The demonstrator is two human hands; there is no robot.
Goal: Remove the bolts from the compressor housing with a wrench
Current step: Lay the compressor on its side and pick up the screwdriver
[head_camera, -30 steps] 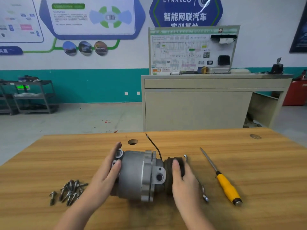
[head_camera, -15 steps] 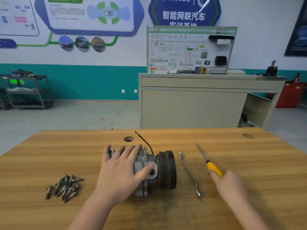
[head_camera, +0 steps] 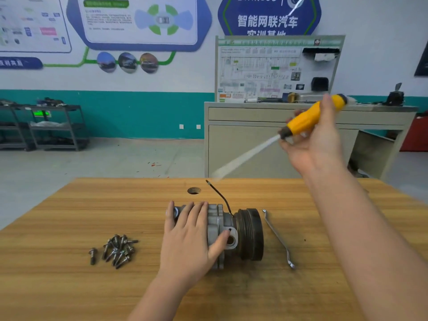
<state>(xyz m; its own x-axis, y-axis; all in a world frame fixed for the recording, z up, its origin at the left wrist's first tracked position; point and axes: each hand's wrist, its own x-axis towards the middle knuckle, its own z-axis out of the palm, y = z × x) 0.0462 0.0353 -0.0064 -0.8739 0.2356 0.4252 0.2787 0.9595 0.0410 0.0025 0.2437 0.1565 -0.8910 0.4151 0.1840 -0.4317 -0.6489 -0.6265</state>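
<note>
Cast-metal compressor housing [head_camera: 217,228], likely heavy, round, apt to roll: left hand [head_camera: 187,242] presses flat-fingered on top; right hand [head_camera: 312,140] grips screwdriver [head_camera: 310,119].

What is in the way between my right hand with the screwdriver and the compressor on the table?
Nothing visible: open air lies between the right hand, holding the yellow-handled screwdriver, and the grey metal compressor. The left hand covers only its left end.
</note>
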